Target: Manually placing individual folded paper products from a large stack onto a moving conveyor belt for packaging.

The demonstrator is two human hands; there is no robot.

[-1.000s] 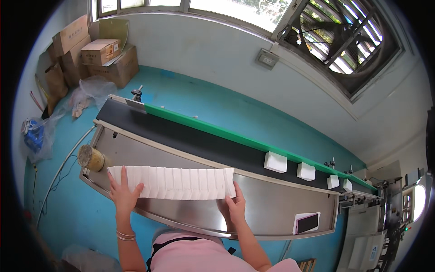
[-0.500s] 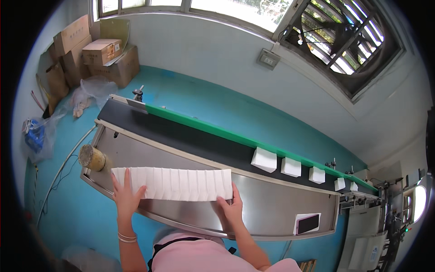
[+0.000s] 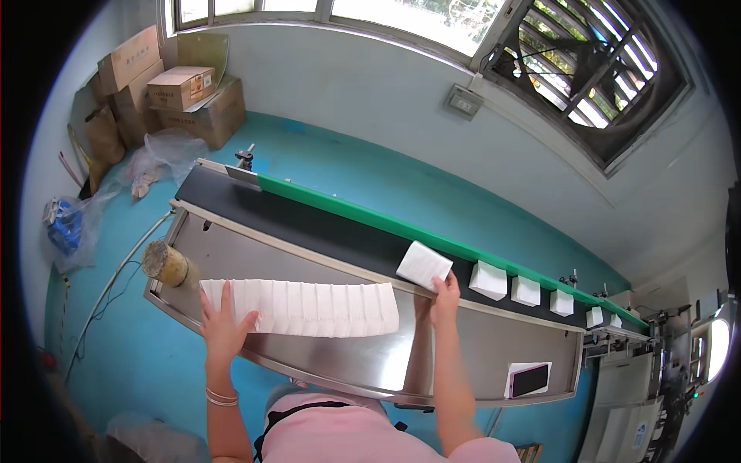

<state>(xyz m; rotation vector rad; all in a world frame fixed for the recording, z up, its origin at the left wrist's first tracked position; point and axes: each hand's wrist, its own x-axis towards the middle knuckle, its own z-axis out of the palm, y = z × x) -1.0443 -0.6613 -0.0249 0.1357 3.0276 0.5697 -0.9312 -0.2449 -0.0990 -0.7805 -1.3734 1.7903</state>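
A long row of white folded paper stacks (image 3: 309, 309), pressed face to face, lies along the near part of the steel table (image 3: 231, 247). My left hand (image 3: 224, 328) grips the row's left end, with its thumb on the near side and its fingers reaching over the far side. My right hand (image 3: 444, 301) pinches one white folded stack (image 3: 424, 264) by its right edge over the black conveyor belt (image 3: 309, 233). That stack sits tilted near the green side rail (image 3: 363, 222). Further right, several similar stacks, the closest being a white block (image 3: 488, 281), are spaced along the belt.
A phone (image 3: 529, 380) lies on a white pad at the table's right end. A round stub (image 3: 166, 264) stands at the left end. Cardboard boxes (image 3: 181, 87) and plastic bags (image 3: 166, 154) are on the floor at the back left. Machinery (image 3: 679, 332) stands at the far right.
My right hand has left the row's right end and moved out to the belt with one stack. The stacks on the belt have shifted right. My left hand stays at the row's left end.
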